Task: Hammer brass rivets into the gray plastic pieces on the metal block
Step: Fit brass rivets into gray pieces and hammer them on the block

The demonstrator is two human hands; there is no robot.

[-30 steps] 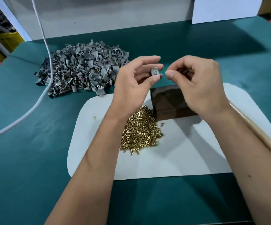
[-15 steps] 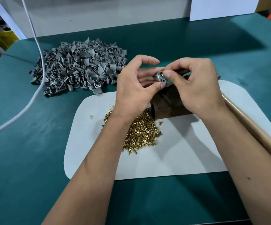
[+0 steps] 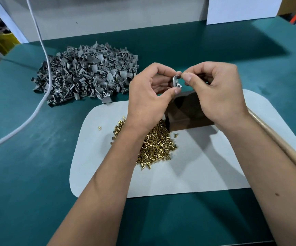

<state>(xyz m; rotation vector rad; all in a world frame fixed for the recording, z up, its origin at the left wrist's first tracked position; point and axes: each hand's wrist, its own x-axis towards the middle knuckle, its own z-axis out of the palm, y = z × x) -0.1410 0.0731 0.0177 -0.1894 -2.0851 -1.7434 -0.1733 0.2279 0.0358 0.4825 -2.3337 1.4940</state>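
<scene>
My left hand point(image 3: 149, 96) pinches a small gray plastic piece point(image 3: 176, 81) between thumb and fingers, held in the air above the dark metal block point(image 3: 184, 112). My right hand point(image 3: 218, 93) has its thumb and forefinger closed right against that piece; whatever it pinches is too small to see. A heap of brass rivets point(image 3: 154, 144) lies on the white mat point(image 3: 205, 166) under my left wrist. A big pile of gray plastic pieces point(image 3: 86, 75) sits on the green table at the back left.
A wooden handle point(image 3: 282, 141) runs under my right forearm toward the right edge. A white cable point(image 3: 37, 103) crosses the plastic pile and the table's left side. A single loose rivet point(image 3: 99, 128) lies left of the heap. White boards stand at the back.
My right fingertips closed in on the piece held in my left hand; a second ago the hands were slightly apart. The piece has been turned in my left fingers.
</scene>
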